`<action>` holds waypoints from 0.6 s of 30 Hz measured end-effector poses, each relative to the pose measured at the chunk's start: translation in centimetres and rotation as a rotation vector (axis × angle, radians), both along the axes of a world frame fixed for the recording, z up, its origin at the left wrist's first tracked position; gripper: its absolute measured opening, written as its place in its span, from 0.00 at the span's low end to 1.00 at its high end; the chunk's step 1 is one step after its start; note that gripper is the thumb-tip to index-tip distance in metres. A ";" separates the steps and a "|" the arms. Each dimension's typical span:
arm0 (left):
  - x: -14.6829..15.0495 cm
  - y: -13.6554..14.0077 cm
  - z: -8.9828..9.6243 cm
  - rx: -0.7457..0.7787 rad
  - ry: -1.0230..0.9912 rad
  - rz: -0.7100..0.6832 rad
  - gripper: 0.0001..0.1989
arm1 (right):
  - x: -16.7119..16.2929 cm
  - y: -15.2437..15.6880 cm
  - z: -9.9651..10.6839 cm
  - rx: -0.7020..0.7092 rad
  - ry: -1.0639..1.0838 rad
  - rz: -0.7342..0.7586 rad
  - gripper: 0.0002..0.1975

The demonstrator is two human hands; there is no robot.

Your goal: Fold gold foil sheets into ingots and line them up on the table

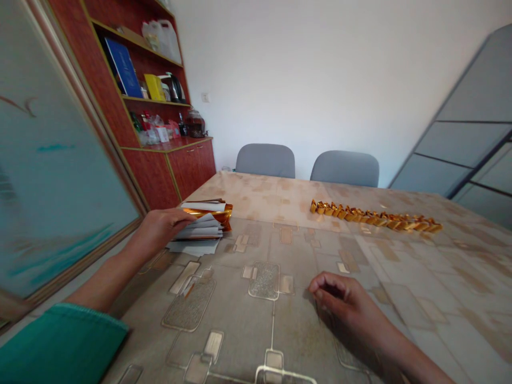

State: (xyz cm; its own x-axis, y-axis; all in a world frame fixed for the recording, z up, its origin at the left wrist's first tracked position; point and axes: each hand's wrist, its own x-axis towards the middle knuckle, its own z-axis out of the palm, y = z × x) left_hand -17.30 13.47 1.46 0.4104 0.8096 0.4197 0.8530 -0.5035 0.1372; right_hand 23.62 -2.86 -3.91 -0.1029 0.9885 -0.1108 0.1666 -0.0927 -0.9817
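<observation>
My left hand (166,226) reaches to a loose pile of foil paper (200,240) at the left of the table, its sheets white on one side and shiny gold on the other. Its fingertips are pinched at the edge of a curved gold sheet (222,216) on the pile. Near the middle right, my right hand (340,298) rests low over the tablecloth, fingers curled in and nothing visible in them. Beyond it lies a long row of folded gold foil pieces (376,217), set closely side by side.
A patterned cloth covers the table (240,320). Two grey chairs (265,160) stand along its far edge. A red-brown cabinet (192,165) with bottles, a kettle and boxes is at the back left. A framed glass panel (60,160) is close on the left.
</observation>
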 end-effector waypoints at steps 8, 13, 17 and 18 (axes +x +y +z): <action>0.2 -0.3 0.3 0.048 0.005 -0.015 0.20 | -0.2 0.0 -0.4 -0.013 0.014 0.010 0.13; 0.6 -0.7 0.4 0.011 0.020 -0.064 0.19 | -0.3 0.0 -0.2 0.008 0.016 -0.009 0.14; 0.8 -1.1 0.7 -0.032 0.029 -0.125 0.18 | -0.3 0.1 0.2 0.006 0.022 0.032 0.14; 0.9 -1.1 0.7 -0.036 0.029 -0.131 0.18 | -0.3 0.1 0.3 0.004 0.024 0.033 0.14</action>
